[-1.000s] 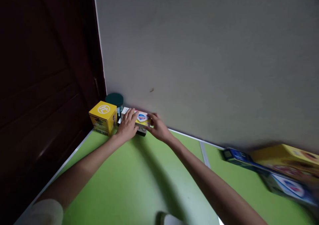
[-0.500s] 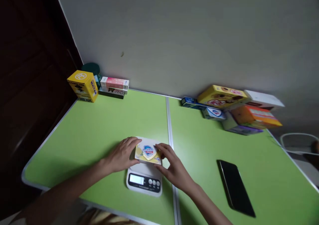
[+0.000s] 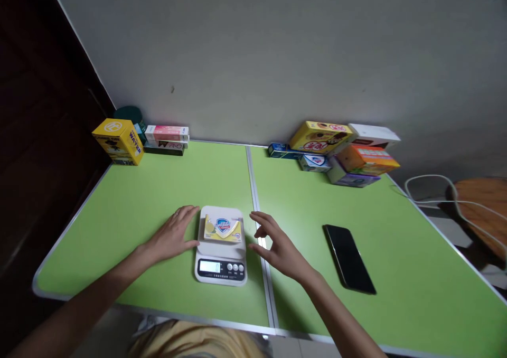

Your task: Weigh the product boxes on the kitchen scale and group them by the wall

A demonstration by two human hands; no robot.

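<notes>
At lower centre, soap box (image 3: 222, 229) now sits released on scale (image 3: 220, 250) — left hand (image 3: 171, 236), right hand (image 3: 278, 248) alongside, fingers open.

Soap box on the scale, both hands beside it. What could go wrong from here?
- The left hand is right at the edge of the scale; a brush might disturb the reading.
- The right hand is also near; a bump could shift the soap box.
- A wide right-arm swing might knock the phone.
</notes>
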